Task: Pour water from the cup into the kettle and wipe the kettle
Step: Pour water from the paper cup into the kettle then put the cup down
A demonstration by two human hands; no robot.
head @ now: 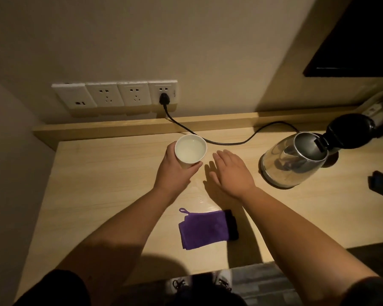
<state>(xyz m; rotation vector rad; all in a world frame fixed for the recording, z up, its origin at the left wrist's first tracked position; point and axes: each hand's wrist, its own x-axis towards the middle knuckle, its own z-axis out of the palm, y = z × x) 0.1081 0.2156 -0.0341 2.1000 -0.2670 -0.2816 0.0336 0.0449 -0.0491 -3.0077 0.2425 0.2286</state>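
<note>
- Gripping the cup (190,151) in the left hand (175,173), fingers (196,166) wrapping its lower wall, thumb side hidden behind it
- Holding the cup upright at the back middle of the tabletop (97,184), water showing inside; cannot tell whether lifted or resting
- Hovering the right hand (230,171) just beside the cup, palm down, fingers spread open, gripping nothing, casting a shadow on the wood below
- Standing to the right, well apart from the cup: the kettle (292,162), glass-walled, lid (349,131) tipped open toward the back
- Lying near the front edge, between the two forearms: the purple cloth (202,228), folded, loop at its top left corner, partly covering a black object (232,226)
- Running along the back of the tabletop from a plug in the rightmost of the wall sockets (117,94) toward the kettle: a black cord (226,142)
- Sitting at the right edge, a dark object (381,186), too cropped to identify
- Showing below the tabletop edge: shoes (223,279) on the floor
</note>
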